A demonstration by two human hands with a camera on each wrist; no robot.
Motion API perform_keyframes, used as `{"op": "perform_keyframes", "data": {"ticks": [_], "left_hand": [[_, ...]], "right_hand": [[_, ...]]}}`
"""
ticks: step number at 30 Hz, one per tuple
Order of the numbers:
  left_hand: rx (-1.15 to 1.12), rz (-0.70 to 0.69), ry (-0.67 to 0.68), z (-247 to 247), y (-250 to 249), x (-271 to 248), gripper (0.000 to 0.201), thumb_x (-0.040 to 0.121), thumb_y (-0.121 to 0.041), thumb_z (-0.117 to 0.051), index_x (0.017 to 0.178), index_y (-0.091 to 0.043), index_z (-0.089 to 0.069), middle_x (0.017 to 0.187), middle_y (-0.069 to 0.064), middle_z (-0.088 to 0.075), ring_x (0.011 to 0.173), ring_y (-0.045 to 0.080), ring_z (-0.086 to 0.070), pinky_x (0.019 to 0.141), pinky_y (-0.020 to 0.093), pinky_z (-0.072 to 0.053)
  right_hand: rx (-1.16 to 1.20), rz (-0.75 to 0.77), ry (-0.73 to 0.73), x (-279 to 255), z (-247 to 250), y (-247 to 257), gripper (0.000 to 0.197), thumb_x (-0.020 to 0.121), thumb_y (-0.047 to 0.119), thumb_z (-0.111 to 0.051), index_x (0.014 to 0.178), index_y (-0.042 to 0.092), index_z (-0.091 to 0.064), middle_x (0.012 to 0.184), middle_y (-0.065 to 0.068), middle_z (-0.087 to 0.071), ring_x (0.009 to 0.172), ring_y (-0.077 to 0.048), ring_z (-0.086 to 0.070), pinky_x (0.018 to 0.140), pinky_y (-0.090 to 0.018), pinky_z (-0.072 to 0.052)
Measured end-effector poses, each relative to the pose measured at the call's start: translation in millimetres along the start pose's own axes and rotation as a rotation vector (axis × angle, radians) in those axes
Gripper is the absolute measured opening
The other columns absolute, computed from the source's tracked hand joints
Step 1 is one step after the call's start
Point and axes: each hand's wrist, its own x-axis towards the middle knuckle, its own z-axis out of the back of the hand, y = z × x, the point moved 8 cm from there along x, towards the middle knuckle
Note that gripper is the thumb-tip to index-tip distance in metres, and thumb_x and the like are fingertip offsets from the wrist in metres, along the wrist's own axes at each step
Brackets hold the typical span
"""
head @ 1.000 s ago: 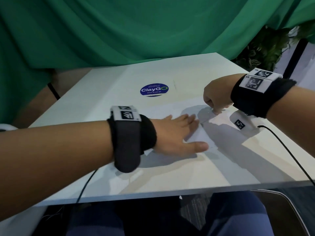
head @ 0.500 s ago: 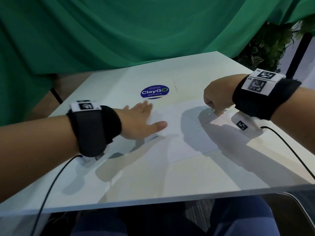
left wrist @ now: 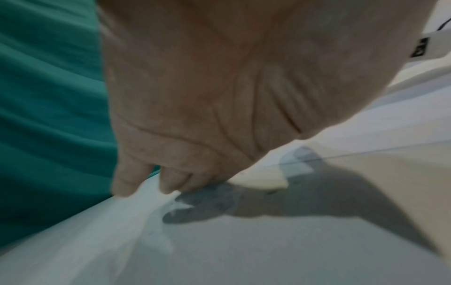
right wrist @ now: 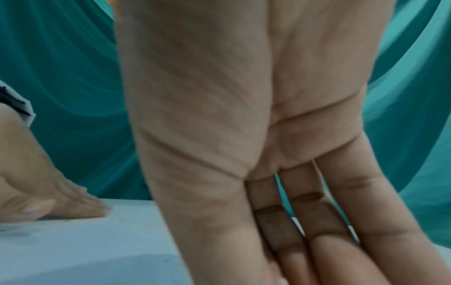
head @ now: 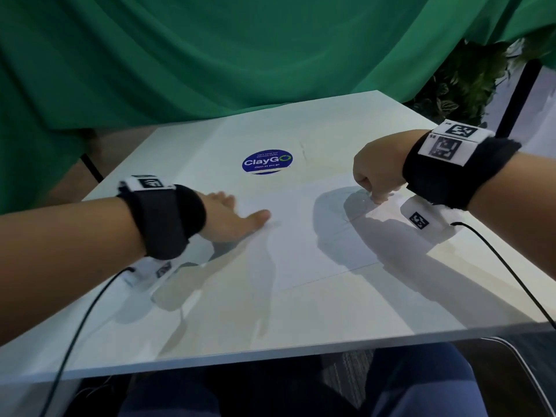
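Note:
A white paper sheet (head: 301, 236) lies flat on the white table (head: 210, 311), hard to tell from it. My left hand (head: 228, 218) rests palm down with straight fingers at the sheet's left edge; in the left wrist view its fingertips (left wrist: 171, 185) touch the surface. My right hand (head: 374, 200) is curled, knuckles up, fingertips down on the sheet's far right corner. In the right wrist view thumb and fingers (right wrist: 292, 250) close together at the bottom edge, pinching the corner. The left hand (right wrist: 61, 202) also shows there, flat on the table.
A round blue ClayGo sticker (head: 267, 162) sits on the table beyond the sheet. Green cloth (head: 210, 55) hangs behind, with a dark plant (head: 457, 82) at the back right. Black cables (head: 75, 332) (head: 511, 272) trail from both wrists. My knees sit under the table's near edge.
My left hand has slid left across the sheet, from its middle to its left edge, staying flat. The right hand has kept its hold at the far right corner.

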Motion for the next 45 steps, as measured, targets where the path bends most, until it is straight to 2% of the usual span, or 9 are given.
{"op": "perform_keyframes", "data": {"ticks": [3,12,15,21,27,30,33,40,45], "left_hand": [[-0.020,0.050,-0.017,5.2,16.1,-6.4,0.113,0.088,-0.088,-0.006,0.166,-0.008,0.008,0.175,0.008,0.011,0.161,0.020,0.009,0.126,0.044,0.002],[0.103,-0.594,-0.154,24.3,-134.0,-29.7,0.098,0.096,-0.081,-0.012,0.166,-0.018,0.013,0.174,0.000,0.018,0.159,0.013,0.014,0.129,0.050,0.001],[0.075,-0.528,-0.127,13.0,-124.1,-15.5,0.098,0.094,-0.083,-0.010,0.166,-0.019,0.014,0.173,-0.002,0.019,0.159,0.011,0.013,0.129,0.049,0.001],[-0.035,-0.116,-0.060,2.9,-7.2,6.7,0.117,0.076,-0.088,0.004,0.165,-0.014,0.014,0.173,0.003,0.021,0.160,0.018,0.011,0.129,0.046,0.002],[0.128,-0.676,-0.110,-19.1,-96.9,-69.4,0.099,0.089,-0.084,-0.004,0.162,-0.022,0.025,0.169,-0.004,0.030,0.155,0.008,0.026,0.128,0.042,0.010],[0.155,-0.792,-0.102,-30.3,-125.3,-81.9,0.096,0.090,-0.085,-0.003,0.162,-0.027,0.024,0.168,-0.010,0.031,0.153,0.003,0.028,0.128,0.041,0.012],[0.123,-0.709,-0.087,-32.4,-100.2,-65.6,0.103,0.082,-0.090,0.006,0.160,-0.027,0.027,0.167,-0.009,0.034,0.153,0.004,0.028,0.129,0.043,0.009],[0.091,-0.122,-0.021,-13.2,38.0,-24.2,0.143,0.047,-0.101,0.022,0.165,-0.020,0.018,0.173,0.001,0.022,0.159,0.015,0.017,0.128,0.047,0.004],[0.084,-0.294,-0.125,4.9,-11.5,-33.6,0.111,0.081,-0.088,-0.007,0.164,-0.019,0.019,0.172,-0.001,0.022,0.158,0.011,0.017,0.129,0.040,0.005]], "right_hand": [[-0.002,0.003,0.015,0.6,1.8,1.6,0.011,0.086,0.017,-0.076,0.080,0.013,-0.067,0.065,0.004,-0.061,0.058,-0.014,-0.050,0.053,-0.024,-0.037],[-0.061,-0.003,0.045,-3.2,4.1,7.1,0.010,0.089,0.021,-0.075,0.088,0.012,-0.071,0.065,0.005,-0.058,0.058,-0.012,-0.048,0.053,-0.024,-0.036],[-0.017,-0.009,0.022,-3.4,3.7,4.8,0.012,0.087,0.018,-0.075,0.081,0.012,-0.067,0.062,0.004,-0.056,0.056,-0.013,-0.047,0.054,-0.025,-0.036],[0.025,0.005,0.004,-1.7,2.5,1.5,0.013,0.086,0.017,-0.075,0.078,0.012,-0.065,0.061,0.003,-0.056,0.056,-0.015,-0.047,0.054,-0.024,-0.036],[-0.001,0.005,0.032,1.0,4.5,4.8,0.012,0.085,0.018,-0.077,0.079,0.012,-0.068,0.062,0.003,-0.060,0.057,-0.015,-0.051,0.054,-0.024,-0.039],[-0.007,-0.004,0.035,0.9,3.4,4.9,0.012,0.086,0.018,-0.077,0.080,0.012,-0.069,0.063,0.003,-0.061,0.058,-0.015,-0.052,0.054,-0.025,-0.039],[0.021,-0.002,0.017,-0.8,1.6,1.9,0.011,0.085,0.017,-0.076,0.079,0.012,-0.068,0.060,0.003,-0.059,0.056,-0.015,-0.049,0.053,-0.025,-0.037],[0.042,0.018,0.011,1.3,-0.9,-1.1,0.011,0.085,0.019,-0.076,0.082,0.009,-0.072,0.062,0.003,-0.062,0.055,-0.013,-0.051,0.054,-0.025,-0.038],[0.001,0.014,0.021,3.9,1.8,3.1,0.014,0.086,0.019,-0.077,0.080,0.011,-0.067,0.062,0.002,-0.059,0.057,-0.016,-0.049,0.054,-0.025,-0.038]]}}
